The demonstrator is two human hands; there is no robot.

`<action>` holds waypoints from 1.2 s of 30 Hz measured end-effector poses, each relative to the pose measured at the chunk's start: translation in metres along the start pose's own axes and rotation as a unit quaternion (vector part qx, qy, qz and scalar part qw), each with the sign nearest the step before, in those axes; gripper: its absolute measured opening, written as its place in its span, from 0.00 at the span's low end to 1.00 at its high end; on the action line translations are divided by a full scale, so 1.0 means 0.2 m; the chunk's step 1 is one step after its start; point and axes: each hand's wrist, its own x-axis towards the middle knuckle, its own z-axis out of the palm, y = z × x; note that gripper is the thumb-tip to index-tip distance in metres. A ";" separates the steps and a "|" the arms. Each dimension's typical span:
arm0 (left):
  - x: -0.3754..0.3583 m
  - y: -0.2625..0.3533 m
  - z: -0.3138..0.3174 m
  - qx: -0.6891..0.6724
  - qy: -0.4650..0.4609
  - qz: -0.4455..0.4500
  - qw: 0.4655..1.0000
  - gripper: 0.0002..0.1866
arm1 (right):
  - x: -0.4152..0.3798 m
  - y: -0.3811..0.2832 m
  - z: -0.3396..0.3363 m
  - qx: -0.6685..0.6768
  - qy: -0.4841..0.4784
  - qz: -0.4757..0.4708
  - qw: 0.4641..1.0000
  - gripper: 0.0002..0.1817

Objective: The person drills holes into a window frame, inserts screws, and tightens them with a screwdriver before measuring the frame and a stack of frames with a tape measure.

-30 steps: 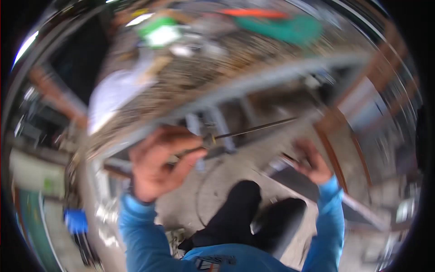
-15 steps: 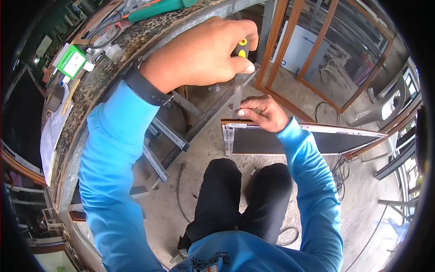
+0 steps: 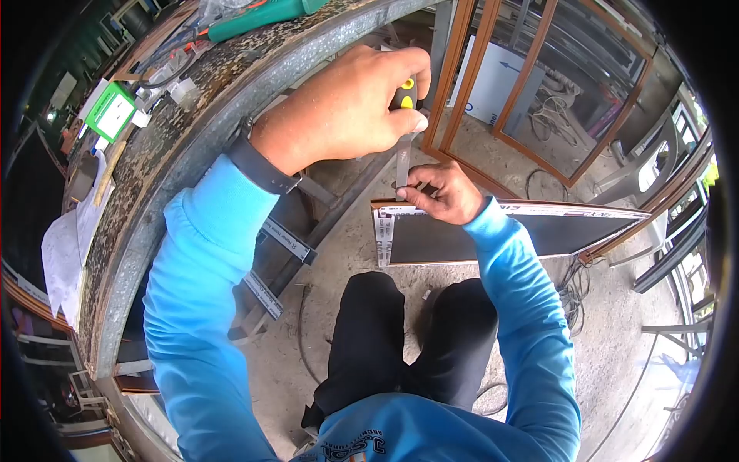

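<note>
My left hand [image 3: 358, 104], a dark band at its wrist, is closed around the black and yellow handle [image 3: 406, 94] of a flat-bladed hand tool. Its grey metal blade [image 3: 403, 160] points straight down. At the blade's lower end, my right hand [image 3: 446, 196] is closed, with thumb and fingertips pinching the blade just over the frame's top edge. That frame [image 3: 385, 239] is brown with white printed tape and a dark panel; it stands on edge before my knees. The blade tip meets the frame's near left corner.
A speckled workbench [image 3: 254, 65] with a metal edge runs along my left, bearing a green-and-white box [image 3: 112, 112] and a green tool [image 3: 265, 17]. Brown-framed glass panels [image 3: 531, 77] lean ahead. Taped profiles [image 3: 289, 240] jut out below the bench. Cables [image 3: 576, 296] and a grey chair [image 3: 654, 165] are to the right.
My left hand and the tool have shifted slightly down. The right fingers have moved lower on the blade, and the view has turned a little.
</note>
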 end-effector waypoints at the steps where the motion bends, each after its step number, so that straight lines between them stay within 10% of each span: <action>1: 0.01 -0.01 -0.01 0.008 -0.013 0.003 1.000 0.14 | 0.00 -0.01 0.00 -0.003 -0.002 0.007 1.000 0.08; 5: 0.14 0.04 -0.12 0.041 -0.063 0.029 0.997 0.16 | -0.01 0.00 0.02 -0.037 0.022 -0.031 0.999 0.08; 11: 0.27 0.04 0.09 -0.028 -0.108 -0.052 0.992 0.49 | -0.02 0.01 0.04 -0.069 0.032 -0.060 0.995 0.07; 20: 0.43 0.25 -0.22 -0.058 -0.057 -0.122 0.989 0.47 | -0.04 0.00 0.04 -0.044 0.051 -0.032 0.997 0.08; 31: 0.51 -0.05 0.00 -0.202 -0.013 0.219 0.954 0.50 | -0.01 0.03 0.05 -0.075 0.055 -0.082 0.992 0.09; 33: 0.28 0.12 0.04 0.084 -0.188 -0.057 0.977 0.49 | -0.04 0.01 0.07 -0.066 0.052 -0.071 0.994 0.09; 36: 0.28 0.15 0.02 0.044 -0.231 -0.043 0.971 0.38 | -0.04 0.00 0.07 -0.063 0.037 -0.039 0.997 0.09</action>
